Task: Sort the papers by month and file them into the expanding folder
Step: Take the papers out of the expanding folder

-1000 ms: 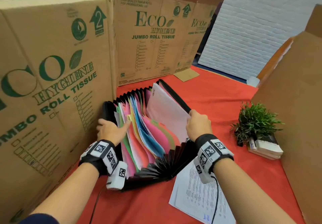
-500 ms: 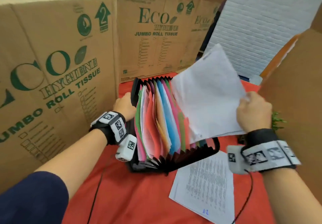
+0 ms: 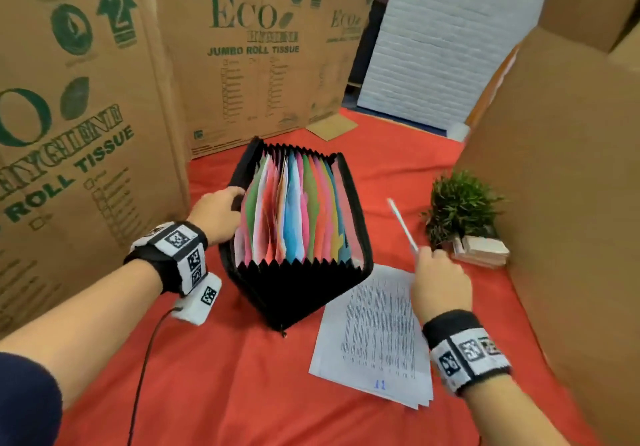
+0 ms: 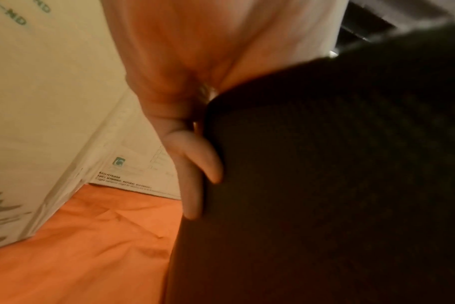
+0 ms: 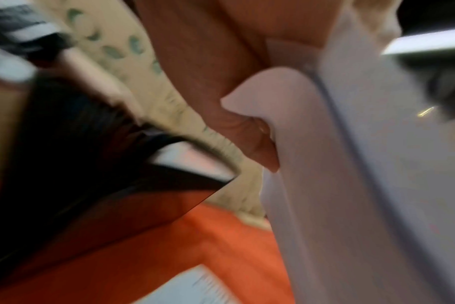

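Note:
The black expanding folder (image 3: 298, 293) stands fanned open on the red cloth, its coloured dividers (image 3: 294, 210) showing. My left hand (image 3: 231, 200) grips the folder's left cover. In the left wrist view its fingers (image 4: 195, 176) lie flat against the dark outer wall (image 4: 325, 164). To the right of the folder my right hand (image 3: 424, 255) pinches a white sheet (image 3: 401, 225), seen edge-on and tilted up. The right wrist view shows the thumb (image 5: 260, 144) pressed on that sheet (image 5: 351, 185). A stack of printed papers (image 3: 374, 334) lies flat under my right wrist, marked 11 in blue.
Tall cardboard boxes stand close on the left (image 3: 86, 116), at the back (image 3: 259, 64) and on the right (image 3: 571, 203). A small green plant (image 3: 460, 206) sits on small books (image 3: 481, 251) beside the right box. A white brick-pattern panel (image 3: 433, 47) leans at the back.
My right hand pulled the white sheet out of the folder's rear pocket and brought it down to the folder's right. My left hand moved from the dividers to the left cover; the folder now stands squarer.

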### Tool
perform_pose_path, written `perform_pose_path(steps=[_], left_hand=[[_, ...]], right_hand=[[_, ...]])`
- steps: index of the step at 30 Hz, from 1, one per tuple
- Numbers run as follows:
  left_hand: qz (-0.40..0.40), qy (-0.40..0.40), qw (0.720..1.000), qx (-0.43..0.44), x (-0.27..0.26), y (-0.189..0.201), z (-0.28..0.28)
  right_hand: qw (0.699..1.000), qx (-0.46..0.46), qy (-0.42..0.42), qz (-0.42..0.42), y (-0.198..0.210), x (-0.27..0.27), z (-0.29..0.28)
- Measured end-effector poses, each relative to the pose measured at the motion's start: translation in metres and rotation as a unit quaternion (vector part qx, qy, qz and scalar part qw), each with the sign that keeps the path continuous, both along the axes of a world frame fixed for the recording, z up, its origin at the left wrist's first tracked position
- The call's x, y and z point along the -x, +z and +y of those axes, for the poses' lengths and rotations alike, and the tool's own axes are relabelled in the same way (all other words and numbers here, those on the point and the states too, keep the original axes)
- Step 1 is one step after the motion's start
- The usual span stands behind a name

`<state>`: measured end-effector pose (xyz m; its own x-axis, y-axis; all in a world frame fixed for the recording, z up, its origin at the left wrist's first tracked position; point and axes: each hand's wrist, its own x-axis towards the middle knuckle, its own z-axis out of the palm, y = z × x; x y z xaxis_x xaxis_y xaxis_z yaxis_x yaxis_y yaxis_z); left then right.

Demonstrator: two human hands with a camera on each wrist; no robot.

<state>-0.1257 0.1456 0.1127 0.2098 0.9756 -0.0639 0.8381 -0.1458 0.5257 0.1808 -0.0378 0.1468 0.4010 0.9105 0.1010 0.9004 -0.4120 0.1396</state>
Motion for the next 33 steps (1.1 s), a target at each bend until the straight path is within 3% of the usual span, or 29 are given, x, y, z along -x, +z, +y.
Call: perform_pose_path(steps=[3, 5, 8, 12, 17, 20, 23, 26, 29, 31, 33], left_hand=[[0.029, 0.002, 1.0, -0.004, 0.002, 0.001, 0.007], [0.048, 0.009, 0.999, 0.002, 0.004, 0.001, 0.009], [0.061, 0.024, 0.998, 0.013, 0.007, 0.003, 0.01], [0.083, 0.05, 0.995, 0.018, 0.021, 0.005, 0.012], [0.071, 0.081, 0.993, 0.04, 0.046, -0.01, 0.011], [0.058, 0.083, 0.994, 0.048, 0.054, -0.017, 0.011], [0.041, 0.098, 0.993, 0.048, 0.061, -0.021, 0.01], [0.023, 0.1, 0.993, 0.064, 0.066, -0.021, 0.009], [0.017, 0.099, 0.992, 0.073, 0.066, -0.02, 0.009], [0.017, 0.096, 0.992, 0.076, 0.065, -0.018, 0.008], [0.02, 0.09, 0.993, 0.072, 0.063, -0.016, 0.007]], right_hand=[[0.996, 0.061, 0.052, 0.045, -0.065, 0.037, -0.004], [0.982, 0.144, 0.031, 0.118, -0.102, 0.054, -0.01], [0.97, 0.147, 0.018, 0.193, -0.132, 0.063, -0.013], [0.97, 0.132, 0.012, 0.204, -0.13, 0.05, -0.012], [0.99, 0.071, -0.002, 0.125, -0.068, 0.007, -0.012], [0.997, -0.039, 0.017, 0.062, -0.024, -0.027, -0.009], [0.979, -0.176, 0.087, 0.062, -0.005, -0.062, -0.002], [0.958, -0.187, 0.189, 0.108, -0.02, -0.09, -0.009], [0.955, -0.138, 0.221, 0.143, -0.065, -0.103, -0.029], [0.966, -0.129, 0.158, 0.158, -0.102, -0.107, -0.044], [0.971, -0.142, 0.041, 0.189, -0.135, -0.11, -0.057]])
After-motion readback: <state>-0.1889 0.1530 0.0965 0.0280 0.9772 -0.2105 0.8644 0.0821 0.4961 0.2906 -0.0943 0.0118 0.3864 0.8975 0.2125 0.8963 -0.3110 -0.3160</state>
